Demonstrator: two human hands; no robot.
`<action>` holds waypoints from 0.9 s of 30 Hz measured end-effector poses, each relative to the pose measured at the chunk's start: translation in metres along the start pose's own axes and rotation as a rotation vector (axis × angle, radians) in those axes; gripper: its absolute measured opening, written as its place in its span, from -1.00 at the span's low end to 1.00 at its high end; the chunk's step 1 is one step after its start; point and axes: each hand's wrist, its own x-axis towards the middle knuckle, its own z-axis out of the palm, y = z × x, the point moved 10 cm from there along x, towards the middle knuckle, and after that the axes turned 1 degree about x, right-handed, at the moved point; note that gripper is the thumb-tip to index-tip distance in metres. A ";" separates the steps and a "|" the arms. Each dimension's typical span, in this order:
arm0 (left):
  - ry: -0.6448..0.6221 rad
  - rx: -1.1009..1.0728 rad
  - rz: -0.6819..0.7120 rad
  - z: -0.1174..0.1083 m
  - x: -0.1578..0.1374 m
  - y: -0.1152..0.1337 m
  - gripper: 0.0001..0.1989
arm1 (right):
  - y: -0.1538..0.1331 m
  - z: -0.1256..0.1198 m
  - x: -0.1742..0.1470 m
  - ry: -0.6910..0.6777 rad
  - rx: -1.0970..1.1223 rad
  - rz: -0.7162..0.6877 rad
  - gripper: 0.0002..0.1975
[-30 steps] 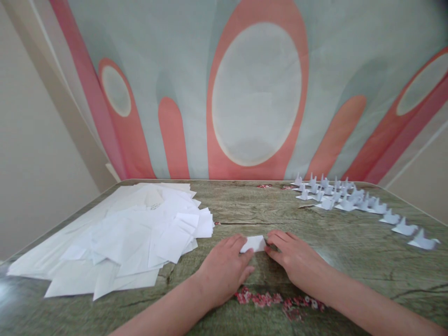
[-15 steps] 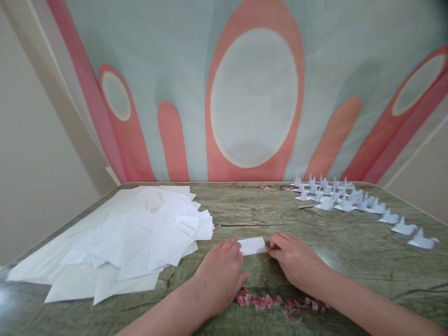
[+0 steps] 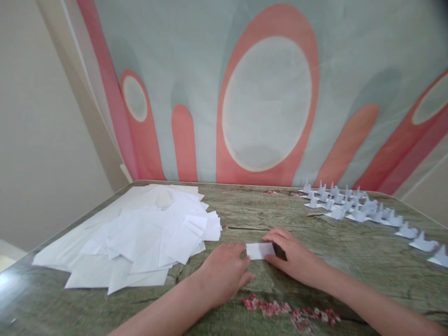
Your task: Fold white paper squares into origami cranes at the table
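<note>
A small white strip of folded paper [image 3: 260, 251] lies on the wood-patterned table between my two hands. My left hand [image 3: 227, 269] has its fingertips on the paper's left end, its thumb held lower and apart. At the other end, my right hand [image 3: 292, 254] grips the paper's right edge, thumb at the lower corner and forefinger at the upper one. The fingers of the left hand partly cover that end of the strip.
On the left spreads a heap of loose white paper sheets [image 3: 140, 238]. Several folded white paper cranes [image 3: 359, 212] stand in rows at the back right. Pink flowers [image 3: 290, 311] are printed on the table [image 3: 245, 205]. A patterned cloth [image 3: 268, 102] hangs behind.
The view has shifted a little to the left. My right hand has changed its hold, with thumb and forefinger now spread around the right end of the paper.
</note>
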 end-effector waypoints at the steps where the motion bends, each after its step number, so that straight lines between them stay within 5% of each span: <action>1: 0.000 -0.002 0.001 0.000 0.000 -0.001 -0.73 | -0.001 0.003 0.003 -0.036 0.003 0.008 -0.69; 8: -0.019 -0.137 0.022 -0.004 0.004 -0.012 -0.77 | 0.023 0.022 0.019 -0.227 0.117 0.269 -0.67; 14: 0.076 -0.458 -0.076 -0.005 0.018 -0.031 -0.58 | 0.033 0.024 0.015 -0.283 0.291 0.279 -0.84; 19: 0.120 -0.956 -0.200 0.017 0.045 -0.036 -0.21 | 0.047 0.015 -0.003 -0.104 0.721 0.479 -0.67; 23: 0.233 -1.159 -0.199 0.025 0.063 -0.036 -0.32 | 0.056 0.009 -0.013 0.126 0.890 0.498 -0.62; 27: 0.285 -1.176 -0.183 0.028 0.066 -0.039 -0.48 | 0.056 0.008 -0.015 0.198 0.903 0.455 -0.63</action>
